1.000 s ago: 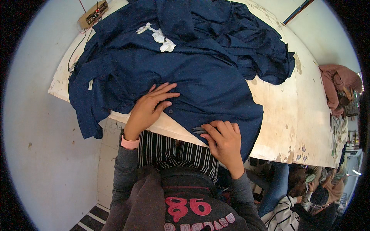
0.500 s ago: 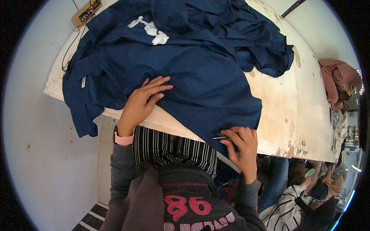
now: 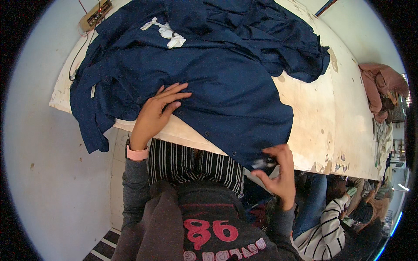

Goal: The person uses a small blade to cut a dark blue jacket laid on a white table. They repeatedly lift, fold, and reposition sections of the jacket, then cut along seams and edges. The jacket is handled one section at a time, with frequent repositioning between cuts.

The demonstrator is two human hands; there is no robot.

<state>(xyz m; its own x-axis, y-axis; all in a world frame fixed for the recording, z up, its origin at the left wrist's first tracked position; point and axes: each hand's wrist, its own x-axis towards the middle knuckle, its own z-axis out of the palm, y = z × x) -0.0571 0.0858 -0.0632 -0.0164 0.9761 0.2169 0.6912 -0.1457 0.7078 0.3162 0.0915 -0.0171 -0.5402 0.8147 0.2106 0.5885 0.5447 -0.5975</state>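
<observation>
A dark navy shirt [image 3: 226, 87] is spread over the pale wooden table, with small buttons along its near edge. My left hand [image 3: 157, 108] lies on the cloth beside that edge, fingers stretched out and holding nothing. At the shirt's near right corner is my right hand [image 3: 281, 172], thumb and forefinger spread around a small pair of thread snips [image 3: 262, 163]. The snips are blurred by motion; their metal blades point left over the corner. A white scrap of cloth [image 3: 167, 35] rests on the far part of the shirt.
The wooden table [image 3: 309, 126] has a worn near edge. A tan control box [image 3: 96, 15] with cables stands at its far left. A white wall [image 3: 39, 130] runs along the left. Brownish cloth [image 3: 383, 85] is at the right; a person in a striped sleeve [image 3: 324, 230] sits lower right.
My right hand has moved slightly right and down from the buttoned edge, its thumb and forefinger spreading wider. My left hand stays flat on the cloth. The whole view shifts slightly.
</observation>
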